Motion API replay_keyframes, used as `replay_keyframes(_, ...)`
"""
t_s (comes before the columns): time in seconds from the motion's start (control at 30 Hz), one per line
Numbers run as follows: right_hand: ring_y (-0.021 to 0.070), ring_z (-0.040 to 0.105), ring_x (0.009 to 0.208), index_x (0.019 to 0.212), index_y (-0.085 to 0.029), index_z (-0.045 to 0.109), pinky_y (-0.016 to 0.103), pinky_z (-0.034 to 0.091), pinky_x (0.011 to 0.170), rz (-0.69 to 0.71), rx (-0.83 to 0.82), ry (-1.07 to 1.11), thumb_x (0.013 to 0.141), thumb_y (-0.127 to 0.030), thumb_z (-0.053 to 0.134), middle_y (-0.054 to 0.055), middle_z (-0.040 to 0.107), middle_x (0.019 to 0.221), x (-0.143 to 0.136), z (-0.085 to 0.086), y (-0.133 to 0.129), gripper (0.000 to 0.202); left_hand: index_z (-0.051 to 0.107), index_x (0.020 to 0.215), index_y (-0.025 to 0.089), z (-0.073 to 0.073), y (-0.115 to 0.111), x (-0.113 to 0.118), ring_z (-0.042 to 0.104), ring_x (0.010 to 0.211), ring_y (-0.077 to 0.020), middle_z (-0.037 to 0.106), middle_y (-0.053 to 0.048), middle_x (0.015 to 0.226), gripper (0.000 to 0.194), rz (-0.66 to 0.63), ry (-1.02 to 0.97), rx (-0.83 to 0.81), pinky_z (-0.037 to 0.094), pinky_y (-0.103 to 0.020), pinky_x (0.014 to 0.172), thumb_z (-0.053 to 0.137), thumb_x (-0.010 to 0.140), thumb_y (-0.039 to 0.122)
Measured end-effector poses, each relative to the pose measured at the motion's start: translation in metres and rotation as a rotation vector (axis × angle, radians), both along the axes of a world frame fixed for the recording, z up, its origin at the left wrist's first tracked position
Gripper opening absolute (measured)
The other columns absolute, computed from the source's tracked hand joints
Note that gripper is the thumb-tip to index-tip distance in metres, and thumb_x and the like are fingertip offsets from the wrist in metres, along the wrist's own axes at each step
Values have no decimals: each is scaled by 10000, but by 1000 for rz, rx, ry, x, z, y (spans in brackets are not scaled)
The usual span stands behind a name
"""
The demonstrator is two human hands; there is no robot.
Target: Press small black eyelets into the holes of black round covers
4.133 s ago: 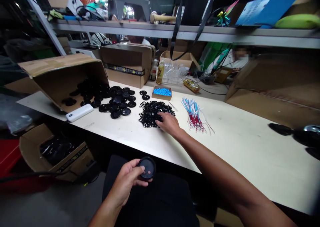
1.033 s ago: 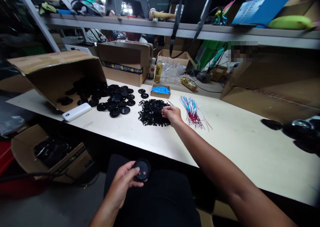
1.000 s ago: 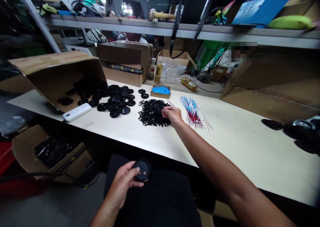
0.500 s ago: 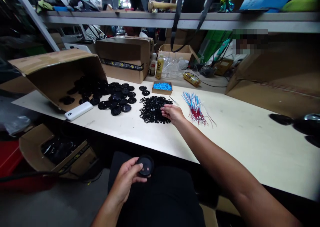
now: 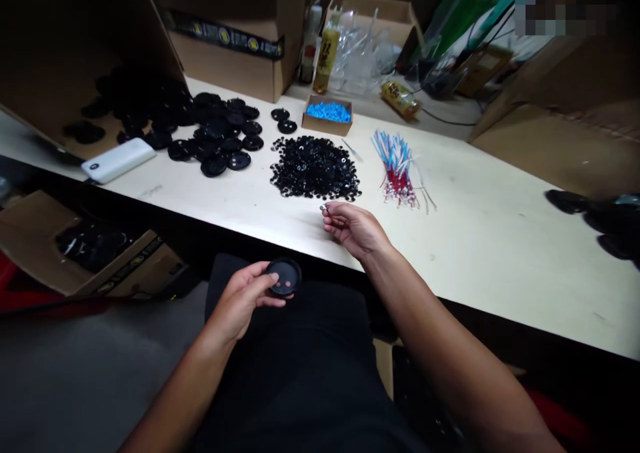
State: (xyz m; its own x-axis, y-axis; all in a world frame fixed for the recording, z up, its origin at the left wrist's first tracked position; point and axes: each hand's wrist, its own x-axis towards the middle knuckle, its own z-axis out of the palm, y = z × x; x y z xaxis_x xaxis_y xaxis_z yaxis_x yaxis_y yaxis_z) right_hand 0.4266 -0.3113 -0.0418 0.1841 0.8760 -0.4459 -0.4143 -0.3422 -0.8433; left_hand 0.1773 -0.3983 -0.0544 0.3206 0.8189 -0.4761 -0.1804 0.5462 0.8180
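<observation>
My left hand grips a round black plastic disc with small holes, held over my lap below the table edge. Just above the table's near edge, my right hand pinches a tiny dark ring-like piece between thumb and fingertips. Behind that hand lies a heap of small black ring-like pieces. More black discs are piled to its left, some inside a tipped cardboard box. A bundle of blue, white and red wires lies to the right of the heap.
A small carton of blue pieces stands behind the heap, beside a thin pointed tool. A white power bank lies at the left edge. Bottles and large boxes line the back. Dark rounded objects sit far right.
My right hand has drawn back from the heap toward me with a tiny ring-like piece in its fingertips. The left hand still holds the disc. The view has tilted down.
</observation>
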Motion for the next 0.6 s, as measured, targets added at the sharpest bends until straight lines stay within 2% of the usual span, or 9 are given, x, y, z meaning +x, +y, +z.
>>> replay_keyframes(0.1, 127, 666, 639, 865, -152, 743, 239, 608, 631, 6, -10, -15, 715, -129, 753, 39, 724, 770, -1, -6, -20, 152, 743, 1054, 105, -1, 2, 6, 800, 813, -256, 809, -122, 952, 321, -14, -13, -15, 638, -261, 632, 779, 843, 344)
replay_keyframes(0.17, 145, 666, 632, 872, -164, 737, 266, 598, 619, 13, 16, -98, 701, -167, 779, 29, 710, 739, 1, -10, -27, 177, 742, 1048, 103, 0, 4, 9, 799, 810, -255, 809, -124, 945, 322, -24, -14, -20, 636, -257, 623, 784, 837, 343)
replay_keyframes(0.23, 164, 667, 644, 893, -180, 738, 296, 589, 622, 14, 103, -291, 717, -219, 789, 29, 714, 755, 7, -14, -31, 187, 742, 1046, 101, 1, 6, 12, 800, 809, -257, 810, -126, 944, 327, -33, -13, -16, 634, -255, 619, 787, 834, 346)
replay_keyframes(0.3, 176, 669, 679, 916, -193, 753, 320, 581, 655, 20, 246, -590, 768, -258, 762, 37, 732, 812, 15, -19, -32, 162, 744, 1047, 101, 2, 7, 14, 801, 811, -257, 810, -126, 948, 326, -38, -15, -9, 633, -254, 620, 784, 837, 348)
replay_keyframes(0.43, 194, 686, 799, 944, -206, 781, 344, 563, 746, 124, 548, -1120, 875, -216, 638, 71, 745, 1007, 34, -23, -27, 159, 744, 1052, 99, 3, 8, 16, 800, 821, -258, 809, -125, 952, 334, -36, -19, -7, 630, -249, 620, 784, 837, 352)
replay_keyframes(0.5, 209, 690, 852, 935, -213, 787, 357, 558, 786, 213, 604, -1249, 881, -172, 614, 79, 734, 1053, 41, -23, -24, 186, 741, 1048, 98, 4, 7, 16, 798, 815, -257, 807, -125, 952, 344, -29, -19, -16, 628, -249, 615, 793, 828, 357)
replay_keyframes(0.6, 238, 694, 961, 925, -236, 799, 384, 543, 900, 348, 553, -1341, 875, -133, 619, 68, 745, 1055, 50, -23, -20, 215, 737, 1039, 102, 5, 6, 15, 797, 810, -259, 806, -125, 955, 345, -21, -19, -26, 625, -251, 612, 798, 823, 363)
